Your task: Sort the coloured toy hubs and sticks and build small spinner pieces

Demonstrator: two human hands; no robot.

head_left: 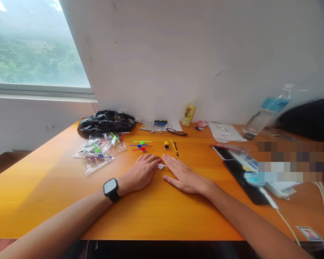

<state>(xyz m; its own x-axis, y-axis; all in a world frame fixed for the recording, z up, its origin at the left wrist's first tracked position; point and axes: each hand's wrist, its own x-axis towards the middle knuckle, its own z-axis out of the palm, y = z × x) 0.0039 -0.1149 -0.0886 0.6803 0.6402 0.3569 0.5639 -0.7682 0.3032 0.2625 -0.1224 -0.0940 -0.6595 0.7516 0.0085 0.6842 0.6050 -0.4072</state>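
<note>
"So, where does the small white spinner point(160, 166) sit?"

"On the table point(56, 201), between the two hands, its round middle in plain view."

"And the hands themselves?"

"The right hand point(183, 176) lies palm down and open, fingers stretched out, thumb spread toward the near side; its fingers come close to the spinner's right end. The left hand point(143, 172) is palm down too, fingers slightly bent by the left end. Whether they pinch it or only rest there, I cannot tell."

"Why come at it from both sides?"

"My guess is that so small a piece slides easily, so a hand at either end steadies it and leaves the round part uncovered."

"What about the bits farther off?"

"Just beyond the left hand, a green spinner point(142, 142), a blue spinner point(139, 146) and a red spinner point(143, 149) lie close together, far to near, arrows sideways. To their right sit a yellow disc point(166, 143) and a black disc point(166, 146), apart from the yellow arrow point(174, 146) and black arrow point(176, 146). Grouping by kind seems likely, all within easy reach."

"And the clear bags point(92, 167)?"

"Over on the left, with more coloured parts in them, perhaps there to leave the hands room. Behind them is a black plastic bag point(104, 124)."
</note>
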